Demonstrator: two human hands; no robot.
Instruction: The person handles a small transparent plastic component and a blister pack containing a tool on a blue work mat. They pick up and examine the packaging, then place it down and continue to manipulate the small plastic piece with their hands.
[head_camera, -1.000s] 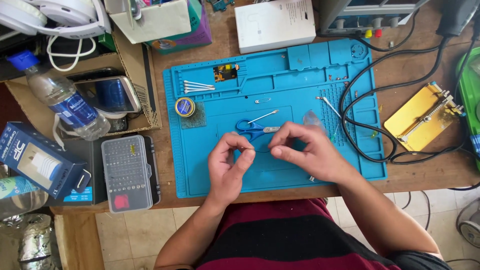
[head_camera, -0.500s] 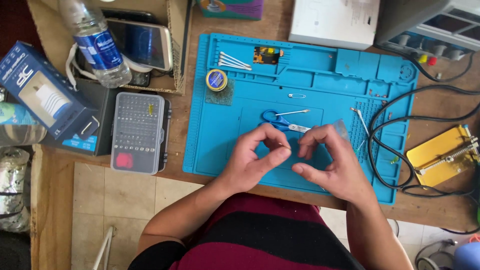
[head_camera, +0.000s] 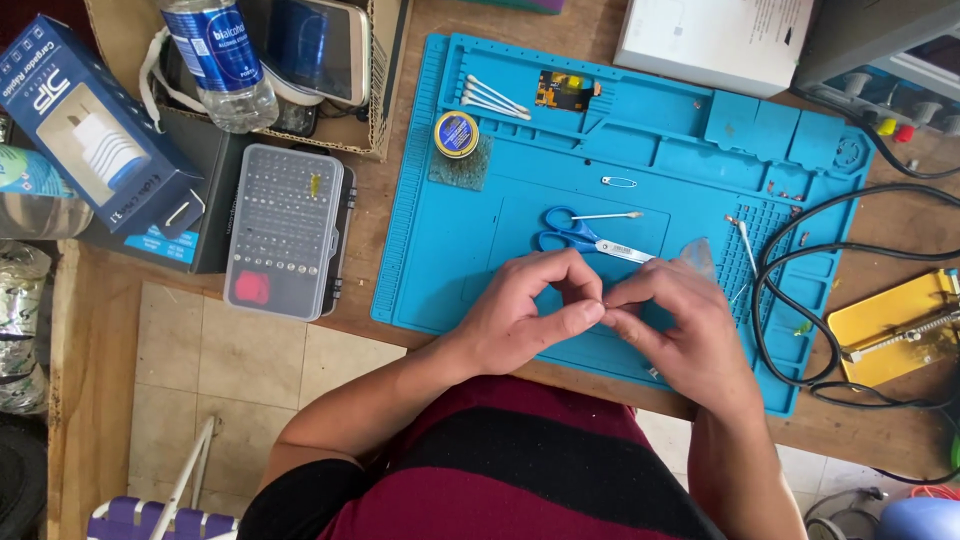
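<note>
Both hands are meeting fingertip to fingertip over the near edge of the blue work mat (head_camera: 450, 250) on the desk: the left hand (head_camera: 520, 315) and right hand (head_camera: 680, 330) are pinching together at one spot, and whatever they are gripping is too small to make out. The blue-handled scissors (head_camera: 585, 235) are lying just beyond the fingers (head_camera: 580, 315), long axis running left to right (blades pointing right), roughly equally near both hands.

Blue work mat (head_camera: 450, 260); blue-handled scissors (head_camera: 575, 232); cotton swabs (head_camera: 495, 96); round solder tin (head_camera: 456, 133); grey bit case (head_camera: 285, 230); plastic bottle (head_camera: 218, 62); black cables (head_camera: 830, 270); yellow holder (head_camera: 895, 325)
</note>
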